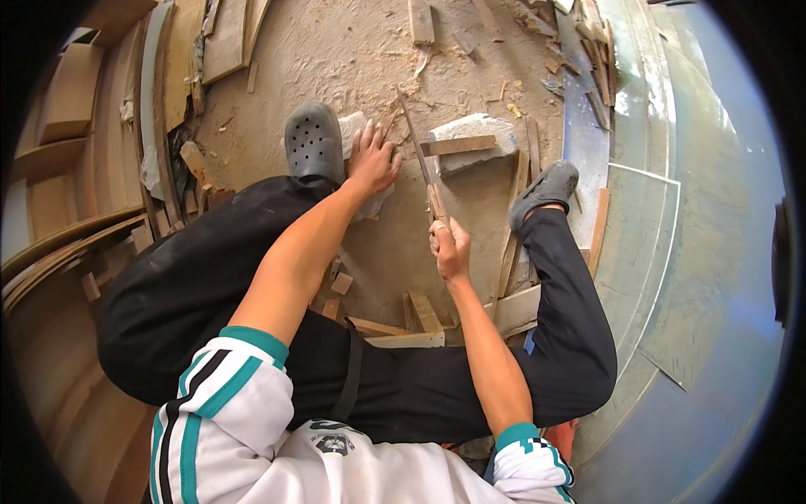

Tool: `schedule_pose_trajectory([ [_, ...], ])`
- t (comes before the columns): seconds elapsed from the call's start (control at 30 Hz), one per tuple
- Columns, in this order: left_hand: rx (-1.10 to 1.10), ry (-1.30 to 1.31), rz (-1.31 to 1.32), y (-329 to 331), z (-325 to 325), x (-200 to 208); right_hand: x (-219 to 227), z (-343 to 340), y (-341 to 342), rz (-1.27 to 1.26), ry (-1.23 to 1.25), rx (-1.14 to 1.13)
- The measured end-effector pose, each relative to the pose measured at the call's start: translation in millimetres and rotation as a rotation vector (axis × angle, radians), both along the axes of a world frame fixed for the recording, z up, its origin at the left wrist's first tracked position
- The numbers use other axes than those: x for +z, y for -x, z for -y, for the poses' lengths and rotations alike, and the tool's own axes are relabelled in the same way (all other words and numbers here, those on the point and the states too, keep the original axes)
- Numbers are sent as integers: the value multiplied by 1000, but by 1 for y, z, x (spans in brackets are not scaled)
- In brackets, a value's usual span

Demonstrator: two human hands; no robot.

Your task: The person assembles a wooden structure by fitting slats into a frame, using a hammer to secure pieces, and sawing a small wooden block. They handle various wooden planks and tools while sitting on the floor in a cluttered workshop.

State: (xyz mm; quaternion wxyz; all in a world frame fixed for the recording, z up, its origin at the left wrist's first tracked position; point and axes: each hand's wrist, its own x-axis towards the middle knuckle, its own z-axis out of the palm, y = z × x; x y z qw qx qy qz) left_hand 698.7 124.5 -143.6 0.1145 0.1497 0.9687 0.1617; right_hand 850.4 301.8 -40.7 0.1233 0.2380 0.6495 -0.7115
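Observation:
My right hand (451,249) is closed round the wooden handle of a long-bladed tool (413,130). Its thin blade points away from me and appears nearly edge-on, so I cannot tell a saw from a machete. Just left of the blade, my left hand (374,160) lies palm down with fingers stretched over a pale block (353,126), beside my grey clog (314,141). Whatever is under that palm is hidden. To the blade's right, a short wooden strip (459,145) rests across a whitish block (487,130); its left end comes close to the blade.
Wooden boards (71,92) lean along the left side. Wood scraps (424,311) lie between my legs, and more offcuts (421,23) are on the dusty floor ahead. My other clog (544,193) stands right, near large greenish glass-like sheets (638,244).

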Motion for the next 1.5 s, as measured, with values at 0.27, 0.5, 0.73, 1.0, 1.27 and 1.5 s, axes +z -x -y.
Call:
schedule_pose_trajectory([
  [0.27,-37,7,148,11,6,-16,-21,11,-18,-58,-97,68],
  [0.5,-15,24,204,12,0,1,-8,12,-15,-116,-315,165],
  [0.73,-136,21,3,22,6,-9,16,19,-6,-72,-375,181],
  [1.0,-104,-95,-64,24,7,-22,39,17,7,-90,-412,142],
  [1.27,-61,-36,62,25,0,2,46,16,-32,-82,-378,84],
  [1.5,-47,-37,51,23,3,4,32,20,-47,-51,-405,160],
])
